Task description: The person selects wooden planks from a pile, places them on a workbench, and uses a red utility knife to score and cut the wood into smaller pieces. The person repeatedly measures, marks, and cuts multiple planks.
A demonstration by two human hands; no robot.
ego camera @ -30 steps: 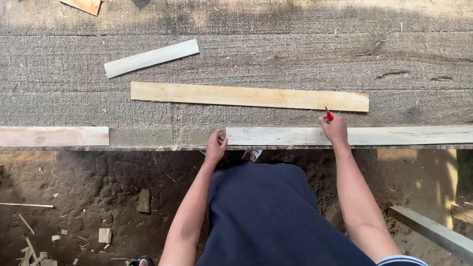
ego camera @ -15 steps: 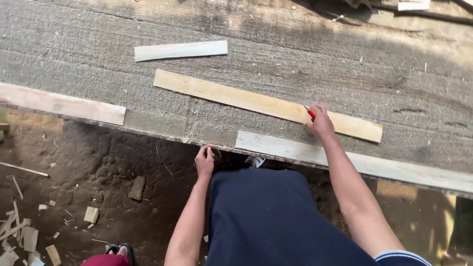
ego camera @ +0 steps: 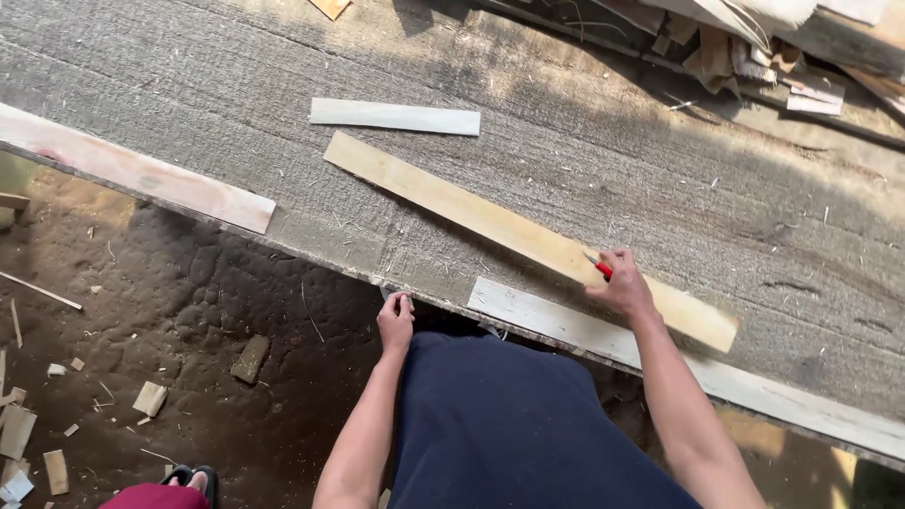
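Right hand [ego camera: 624, 285] pinched shut on a red pencil [ego camera: 602, 270], tip on the long pale wood strip [ego camera: 528, 238] lying diagonally mid-worktop [ego camera: 660, 179]. Left hand [ego camera: 396, 320] curls over the near edge, apparently holding nothing. Marking step, likely; next needs the strip kept steady.

single head-worn view, steeply downward and tilted, close above the workbench [ego camera: 566, 151] edge and dirt floor [ego camera: 189, 311]

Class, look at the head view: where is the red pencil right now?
The red pencil is in the right hand, right of centre in the head view, its tip on the long pale wooden strip lying diagonally on the grey workbench.
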